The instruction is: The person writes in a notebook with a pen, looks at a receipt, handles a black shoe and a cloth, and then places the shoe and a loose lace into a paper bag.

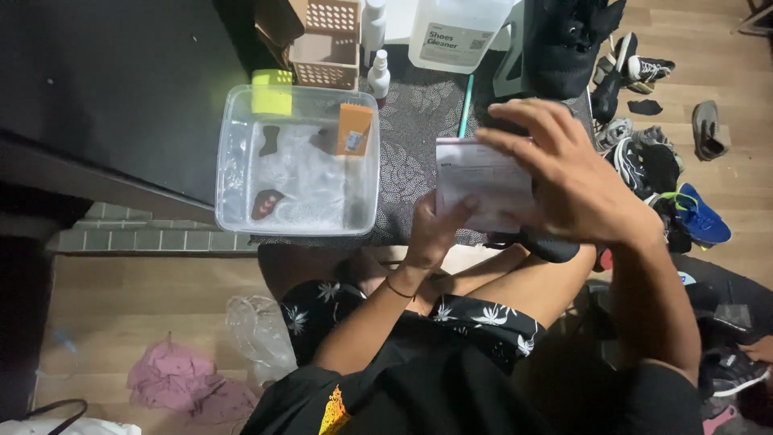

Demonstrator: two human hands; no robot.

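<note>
Seated on the floor, the person holds a white card (483,184) above their knees, left hand (432,234) pinching its lower edge, right hand (564,173) curled over its far side, beside a soapy tub (296,161).

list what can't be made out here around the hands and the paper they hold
Head view:
- Sheet of paper: right part hidden by the right hand; print blurred.
- Left hand: fingers behind the paper.
- Dark pieces in the plastic tub: foam blurs them, kind unclear.
- White jug: top cut off.
</note>
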